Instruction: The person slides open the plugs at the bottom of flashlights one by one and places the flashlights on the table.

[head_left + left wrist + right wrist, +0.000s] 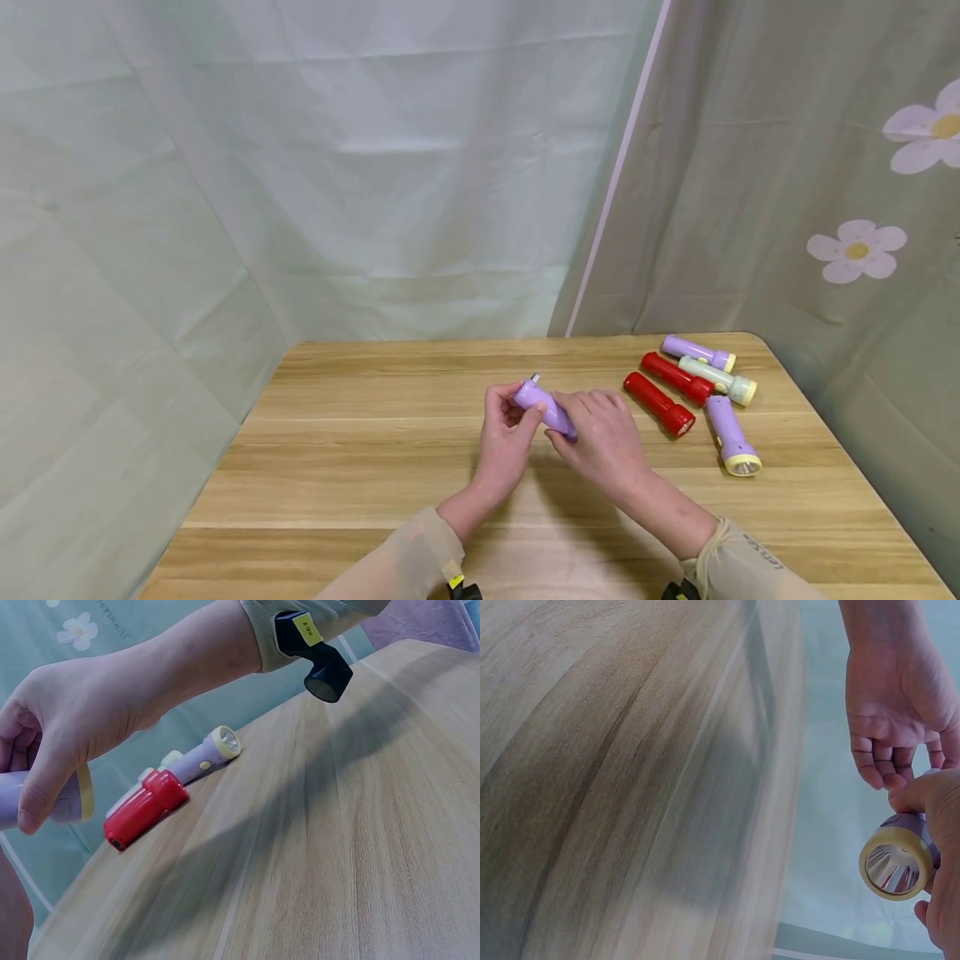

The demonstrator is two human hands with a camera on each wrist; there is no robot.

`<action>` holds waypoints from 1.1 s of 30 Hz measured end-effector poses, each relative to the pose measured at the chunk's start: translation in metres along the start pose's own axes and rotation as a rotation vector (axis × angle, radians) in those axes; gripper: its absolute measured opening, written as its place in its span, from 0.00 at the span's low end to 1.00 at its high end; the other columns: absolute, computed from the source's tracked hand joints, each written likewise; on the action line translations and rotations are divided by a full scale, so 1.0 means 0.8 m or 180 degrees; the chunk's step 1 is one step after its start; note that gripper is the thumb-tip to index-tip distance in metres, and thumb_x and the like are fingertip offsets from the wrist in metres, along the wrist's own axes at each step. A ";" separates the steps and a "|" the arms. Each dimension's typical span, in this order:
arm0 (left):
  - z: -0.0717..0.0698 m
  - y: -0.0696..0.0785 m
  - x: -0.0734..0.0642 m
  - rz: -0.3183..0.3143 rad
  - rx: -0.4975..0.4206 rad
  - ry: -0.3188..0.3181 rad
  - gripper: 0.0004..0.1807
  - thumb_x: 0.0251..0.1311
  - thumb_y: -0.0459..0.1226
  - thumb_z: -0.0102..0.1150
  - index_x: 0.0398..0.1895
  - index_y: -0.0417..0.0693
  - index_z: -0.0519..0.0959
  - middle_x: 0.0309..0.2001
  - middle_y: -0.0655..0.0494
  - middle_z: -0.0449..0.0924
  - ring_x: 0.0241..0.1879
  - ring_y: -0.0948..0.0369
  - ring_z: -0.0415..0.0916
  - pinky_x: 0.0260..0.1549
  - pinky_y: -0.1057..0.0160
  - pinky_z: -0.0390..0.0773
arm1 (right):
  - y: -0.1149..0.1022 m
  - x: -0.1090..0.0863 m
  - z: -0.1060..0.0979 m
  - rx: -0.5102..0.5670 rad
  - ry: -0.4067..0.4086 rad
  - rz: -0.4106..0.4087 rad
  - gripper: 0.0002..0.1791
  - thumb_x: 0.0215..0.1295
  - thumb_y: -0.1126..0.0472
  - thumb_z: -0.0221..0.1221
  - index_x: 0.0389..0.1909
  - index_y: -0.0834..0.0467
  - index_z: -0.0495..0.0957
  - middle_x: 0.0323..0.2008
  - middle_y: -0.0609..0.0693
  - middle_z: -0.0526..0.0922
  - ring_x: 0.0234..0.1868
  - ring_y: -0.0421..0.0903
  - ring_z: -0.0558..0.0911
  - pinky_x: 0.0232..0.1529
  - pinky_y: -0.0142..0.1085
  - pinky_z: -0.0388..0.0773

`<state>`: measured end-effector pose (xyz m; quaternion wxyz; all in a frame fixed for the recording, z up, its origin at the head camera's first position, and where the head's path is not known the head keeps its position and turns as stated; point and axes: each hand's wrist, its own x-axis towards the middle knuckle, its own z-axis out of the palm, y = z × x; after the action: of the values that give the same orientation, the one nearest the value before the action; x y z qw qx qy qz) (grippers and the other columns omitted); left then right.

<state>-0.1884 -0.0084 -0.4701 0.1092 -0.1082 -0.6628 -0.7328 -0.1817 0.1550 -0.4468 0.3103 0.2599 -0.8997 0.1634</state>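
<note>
A purple flashlight (pixel 553 414) with a cream-yellow head rim is held in the air above the table by both hands. My left hand (pixel 501 446) pinches its tail end between thumb and fingers. A small silver metal piece (pixel 535 378) sticks out of that end. My right hand (pixel 606 442) grips the head end, its thumb along the side in the left wrist view. The lens end (pixel 895 871) shows below the right fingers in the right wrist view, unlit. Fingers hide much of the barrel.
On the wooden table (pixel 337 467), at the right, lie two red flashlights (pixel 658 404), a pale green flashlight (pixel 716 379) and two more purple flashlights (pixel 726 425). Pale fabric curtains (pixel 420 167) stand behind and beside the table, some with flower prints (pixel 857 252).
</note>
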 end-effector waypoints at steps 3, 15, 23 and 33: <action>0.000 -0.001 0.000 -0.0006 -0.0002 -0.0004 0.21 0.68 0.33 0.63 0.60 0.44 0.68 0.49 0.48 0.77 0.45 0.55 0.74 0.44 0.65 0.75 | 0.000 0.000 0.000 0.0002 0.0013 -0.0025 0.29 0.49 0.55 0.79 0.52 0.59 0.82 0.41 0.52 0.88 0.42 0.51 0.84 0.50 0.49 0.74; 0.000 0.002 0.000 -0.0041 -0.0007 -0.0010 0.21 0.68 0.32 0.62 0.60 0.45 0.68 0.50 0.48 0.76 0.46 0.55 0.74 0.46 0.65 0.75 | 0.001 -0.001 0.001 -0.0005 0.0067 -0.0080 0.29 0.48 0.55 0.80 0.51 0.59 0.82 0.40 0.52 0.88 0.41 0.51 0.84 0.52 0.50 0.73; 0.000 0.003 -0.001 -0.0054 -0.0002 -0.0014 0.21 0.68 0.32 0.62 0.61 0.45 0.69 0.50 0.48 0.76 0.47 0.55 0.75 0.46 0.64 0.75 | 0.001 0.000 0.001 0.0016 0.0103 -0.0108 0.29 0.47 0.55 0.80 0.51 0.59 0.83 0.40 0.52 0.88 0.40 0.51 0.84 0.53 0.50 0.73; -0.001 0.001 -0.002 -0.0060 0.0032 -0.0037 0.21 0.69 0.32 0.61 0.62 0.47 0.69 0.52 0.49 0.75 0.47 0.55 0.74 0.48 0.63 0.74 | -0.001 -0.001 0.001 -0.0031 0.0078 -0.0117 0.29 0.48 0.54 0.79 0.51 0.59 0.83 0.39 0.52 0.88 0.39 0.51 0.84 0.54 0.51 0.73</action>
<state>-0.1863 -0.0094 -0.4699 0.0990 -0.1056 -0.6681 -0.7299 -0.1813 0.1543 -0.4481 0.3256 0.2728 -0.8917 0.1565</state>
